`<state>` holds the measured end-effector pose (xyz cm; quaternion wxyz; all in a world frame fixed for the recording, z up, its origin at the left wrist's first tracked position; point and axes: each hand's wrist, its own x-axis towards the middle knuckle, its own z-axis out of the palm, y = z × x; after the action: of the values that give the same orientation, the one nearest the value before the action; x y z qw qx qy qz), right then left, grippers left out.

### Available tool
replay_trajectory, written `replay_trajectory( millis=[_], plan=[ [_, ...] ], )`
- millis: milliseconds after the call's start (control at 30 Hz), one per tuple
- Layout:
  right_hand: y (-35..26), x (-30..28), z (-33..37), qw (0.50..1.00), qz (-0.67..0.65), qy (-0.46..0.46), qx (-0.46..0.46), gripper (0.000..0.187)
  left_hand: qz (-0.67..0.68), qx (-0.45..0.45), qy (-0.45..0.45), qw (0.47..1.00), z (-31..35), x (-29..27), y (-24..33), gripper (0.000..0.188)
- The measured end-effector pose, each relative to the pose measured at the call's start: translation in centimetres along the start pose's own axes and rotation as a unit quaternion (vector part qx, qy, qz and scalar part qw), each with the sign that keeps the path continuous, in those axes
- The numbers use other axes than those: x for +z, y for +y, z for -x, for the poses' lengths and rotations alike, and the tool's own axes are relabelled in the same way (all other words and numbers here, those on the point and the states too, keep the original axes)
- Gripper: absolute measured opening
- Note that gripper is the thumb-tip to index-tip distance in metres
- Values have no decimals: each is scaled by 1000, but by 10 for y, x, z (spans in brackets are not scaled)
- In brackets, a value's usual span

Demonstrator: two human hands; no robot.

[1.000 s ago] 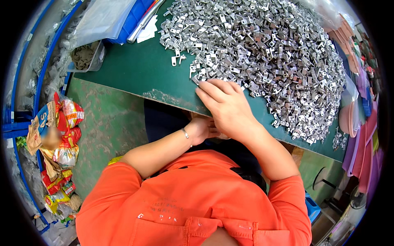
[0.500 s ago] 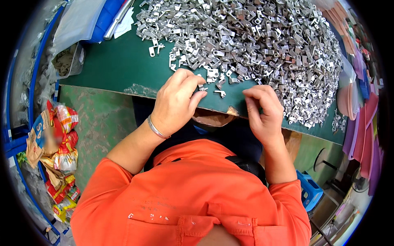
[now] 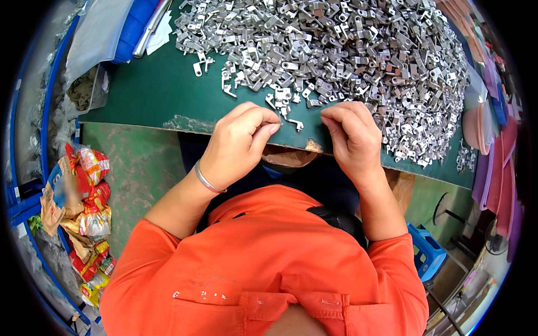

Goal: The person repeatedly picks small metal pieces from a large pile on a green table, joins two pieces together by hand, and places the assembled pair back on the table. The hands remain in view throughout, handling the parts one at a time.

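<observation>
A broad heap of small silver metal brackets [image 3: 330, 50] covers much of the green tabletop [image 3: 151, 95]. My left hand [image 3: 232, 145] is at the table's front edge, thumb and forefinger pinched together. A tiny bit of something shows at those fingertips, too small to name. Just right of them lies a loose bent metal bracket [image 3: 296, 124]. My right hand [image 3: 357, 140] hovers beside the heap's near edge, its thumb and fingers curled into a pinch; whatever is between them, if anything, is hidden. The two hands are apart, with the loose bracket between them.
A brown open container [image 3: 288, 157] is below the table edge, in front of my body. A blue bin [image 3: 134, 33] and a metal rod [image 3: 150, 31] are at the far left. Crumpled food packets [image 3: 92, 190] hang at the left, and a blue stool [image 3: 426, 252] stands at the right.
My left thumb and forefinger have come together from a wider gap. My right hand has moved slightly up and left. The view has shifted a little.
</observation>
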<state>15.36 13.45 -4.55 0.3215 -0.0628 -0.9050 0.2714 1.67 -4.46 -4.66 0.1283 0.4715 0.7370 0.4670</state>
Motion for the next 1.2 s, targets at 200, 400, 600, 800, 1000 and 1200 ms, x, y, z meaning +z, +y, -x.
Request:
replay_trajectory(
  millis=[200, 400, 600, 800, 1000, 1200],
  plan=[
    [-12, -26, 21, 990, 7, -125, -58, 32, 5, -8, 51, 999, -2, 4, 7, 12],
    [-3, -20, 35, 993, 21, -95, -64, 23, 145, -1, -146, 979, 15, 3, 16, 3],
    [-6, -10, 31, 996, 3, -83, -40, 18, 527, -391, -280, 701, 34, 57, -3, 24],
    [-8, -6, 32, 1000, -6, -16, 16, 14, 674, -428, -206, 566, 26, 64, -6, 23],
    [-7, -18, 33, 995, 8, -91, -47, 20, 662, -413, -213, 587, 30, 64, -8, 25],
    [-7, -6, 43, 992, 51, -69, -92, 28, 690, -418, -174, 566, 30, 63, -4, 24]
  ],
)
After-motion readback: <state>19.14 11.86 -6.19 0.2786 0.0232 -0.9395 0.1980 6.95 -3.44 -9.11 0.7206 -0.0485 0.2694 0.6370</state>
